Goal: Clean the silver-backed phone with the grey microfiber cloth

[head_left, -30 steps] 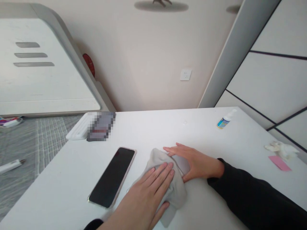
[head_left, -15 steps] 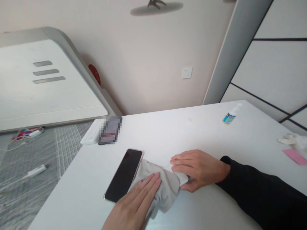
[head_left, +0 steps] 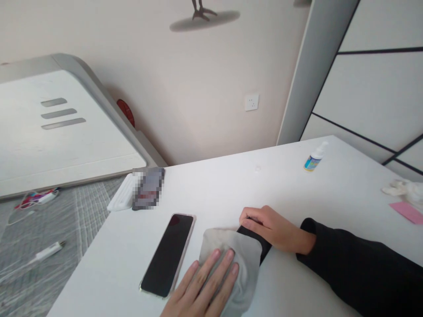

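My left hand [head_left: 207,284] lies flat with its fingers spread on a light grey cloth [head_left: 246,259]. Under the cloth is a flat dark phone [head_left: 264,246], most of it covered; only its black far edge and right end show. My right hand [head_left: 269,226] is closed around that uncovered end, fingers curled over the far edge. A second phone [head_left: 168,255], in a clear case with its black screen up, rests on the table just left of the cloth, touched by neither hand.
On the white table [head_left: 211,189] stand a small pump bottle [head_left: 315,157] at the back right and, farther right, a pink slip [head_left: 406,212] beside crumpled white material [head_left: 405,189]. A blurred-out dark object [head_left: 148,188] and a white slab [head_left: 124,193] lie at the left edge.
The phone under the cloth showed a white surface at my right hand; now black shows there. My left hand and the cloth have shifted right, away from the other phone. My right hand's grip has changed.
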Demonstrator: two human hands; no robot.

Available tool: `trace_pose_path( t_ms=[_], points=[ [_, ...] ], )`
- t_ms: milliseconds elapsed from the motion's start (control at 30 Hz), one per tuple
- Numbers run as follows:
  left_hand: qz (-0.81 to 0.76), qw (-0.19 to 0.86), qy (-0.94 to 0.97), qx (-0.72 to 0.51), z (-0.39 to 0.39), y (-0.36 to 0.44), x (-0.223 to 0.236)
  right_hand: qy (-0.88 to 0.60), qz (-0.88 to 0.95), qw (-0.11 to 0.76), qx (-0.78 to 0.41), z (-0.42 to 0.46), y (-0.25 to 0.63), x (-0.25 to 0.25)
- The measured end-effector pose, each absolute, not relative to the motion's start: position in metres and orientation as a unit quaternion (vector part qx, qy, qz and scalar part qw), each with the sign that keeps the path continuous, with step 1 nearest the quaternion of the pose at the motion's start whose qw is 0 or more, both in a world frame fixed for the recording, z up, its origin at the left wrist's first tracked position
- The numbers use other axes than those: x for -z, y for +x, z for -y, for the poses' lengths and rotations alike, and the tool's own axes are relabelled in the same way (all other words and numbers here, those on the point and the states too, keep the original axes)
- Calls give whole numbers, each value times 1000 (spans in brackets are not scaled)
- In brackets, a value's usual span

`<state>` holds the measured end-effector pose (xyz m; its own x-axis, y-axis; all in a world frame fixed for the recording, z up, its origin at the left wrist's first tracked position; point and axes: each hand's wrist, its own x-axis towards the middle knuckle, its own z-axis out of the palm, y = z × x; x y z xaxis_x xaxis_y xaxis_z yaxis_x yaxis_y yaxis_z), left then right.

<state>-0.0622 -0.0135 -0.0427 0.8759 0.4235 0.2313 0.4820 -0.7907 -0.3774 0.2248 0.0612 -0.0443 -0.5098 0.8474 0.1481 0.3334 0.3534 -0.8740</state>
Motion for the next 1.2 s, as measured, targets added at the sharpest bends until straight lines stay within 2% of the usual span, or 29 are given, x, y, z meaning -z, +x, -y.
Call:
trace_pose_path(
  t_ms=[333,600,700,967,1200],
  points=[
    [228,82,-969,41,-9,10,31,-416,719,315,-459,-58,226,45],
    [218,142,-965,22,20,-48,39,-395,709,271,-517,-57,223,43],
    [228,128,-965,15,26,-61,40,-390,716,249,-523,-57,223,43],
    [217,-19,-976,-24,13,-24,22,-402,757,215,-468,-54,224,42],
    [111,-123,-986,-2,-3,1,1,-417,769,202,-441,-50,222,37]
  ],
)
